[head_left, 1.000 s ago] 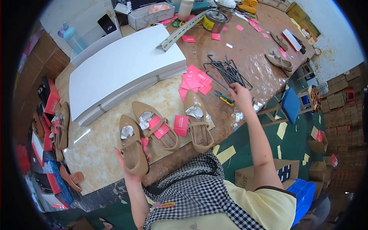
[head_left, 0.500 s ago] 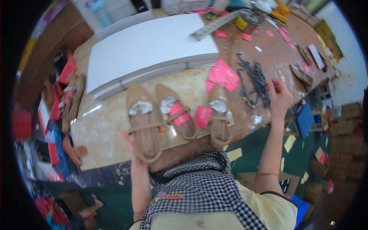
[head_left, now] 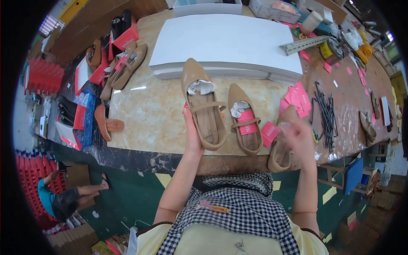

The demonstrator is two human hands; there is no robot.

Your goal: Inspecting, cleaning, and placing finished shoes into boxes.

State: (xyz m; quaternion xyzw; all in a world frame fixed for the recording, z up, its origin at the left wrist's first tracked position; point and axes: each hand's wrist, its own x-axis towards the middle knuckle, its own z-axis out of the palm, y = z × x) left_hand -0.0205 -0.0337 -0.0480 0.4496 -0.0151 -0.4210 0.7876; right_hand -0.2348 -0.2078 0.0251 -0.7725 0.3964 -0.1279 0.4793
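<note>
A beige pointed flat shoe [head_left: 217,132] with a strap and white paper stuffed in its toe is gripped along its left side by my left hand [head_left: 193,135]. A bit of pink [head_left: 185,106] shows by that hand's fingertips. To its right lies a matching shoe [head_left: 251,142] with a pink card [head_left: 247,123] under its strap. Another beige shoe [head_left: 279,157] sits at the table edge, partly covered by my right hand [head_left: 301,140], whose fingers are smeared by motion. Between these two shoes lies a loose pink card [head_left: 269,133].
A thick stack of white sheets [head_left: 225,40] spans the back of the table. Pink cards [head_left: 297,98] and black strips [head_left: 326,117] lie at right, with a tin [head_left: 332,52] beyond. Shoes in boxes [head_left: 91,63] line the left side. Another person [head_left: 63,193] is at far left.
The view has swung left, so the table appears shifted right. My right hand has gone from beside the black strips to the right-hand shoe. My left hand stays at its shoe.
</note>
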